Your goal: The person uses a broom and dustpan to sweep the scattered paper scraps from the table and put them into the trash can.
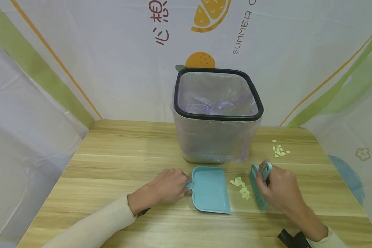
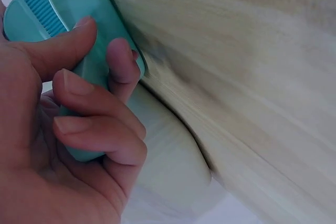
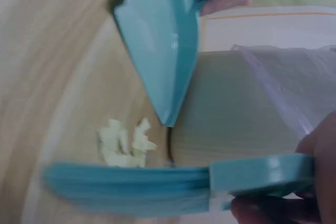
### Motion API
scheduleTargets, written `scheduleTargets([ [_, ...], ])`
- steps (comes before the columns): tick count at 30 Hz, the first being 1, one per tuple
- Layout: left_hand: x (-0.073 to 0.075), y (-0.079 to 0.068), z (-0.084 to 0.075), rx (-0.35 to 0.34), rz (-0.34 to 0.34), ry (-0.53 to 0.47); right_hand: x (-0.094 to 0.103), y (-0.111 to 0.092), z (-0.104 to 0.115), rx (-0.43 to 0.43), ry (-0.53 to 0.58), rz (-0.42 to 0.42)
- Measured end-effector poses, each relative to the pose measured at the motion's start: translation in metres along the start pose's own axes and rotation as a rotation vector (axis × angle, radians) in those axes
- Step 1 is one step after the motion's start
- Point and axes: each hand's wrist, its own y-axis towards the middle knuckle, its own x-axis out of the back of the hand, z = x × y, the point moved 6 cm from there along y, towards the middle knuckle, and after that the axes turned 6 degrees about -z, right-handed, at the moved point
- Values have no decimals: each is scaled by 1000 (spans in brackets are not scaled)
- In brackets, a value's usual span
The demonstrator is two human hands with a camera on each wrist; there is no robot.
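My left hand (image 1: 172,185) grips the short handle of a light-blue dustpan (image 1: 209,189), which lies on the table with its straight edge facing right. In the left wrist view, curled fingers (image 2: 100,129) wrap that handle. A matching blue hand brush (image 1: 258,187) is held by its handle in my right hand (image 1: 282,187), bristles toward the tabletop. Between the dustpan's edge and the brush lies a small pile of pale yellow paper scraps (image 1: 241,187). In the right wrist view, the brush (image 3: 131,187) is beside the scraps (image 3: 123,142), slightly blurred.
Behind the dustpan stands a bin with a black rim (image 1: 218,117) and a translucent purple liner. A second group of paper scraps (image 1: 279,151) lies at the bin's right. The wooden table (image 1: 127,144) is backed by white printed cloth (image 1: 121,62).
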Motion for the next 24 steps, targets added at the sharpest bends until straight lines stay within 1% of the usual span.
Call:
scheduleTargets([
  [6, 0, -1, 0, -2, 3, 6, -7, -2, 5, -16, -33, -58],
  [12, -1, -1, 1, -2, -1, 5, -14, 6, 6, -47, -36, -109],
  [16, -1, -1, 1, -4, -3, 14, -17, 11, 6, -47, -21, -124],
  [20, -1, -2, 1, -4, -5, 17, -14, 15, 5, -45, -14, -123],
  [24, 0, -2, 1, -4, -1, 14, -6, 17, 2, -23, -34, -111],
])
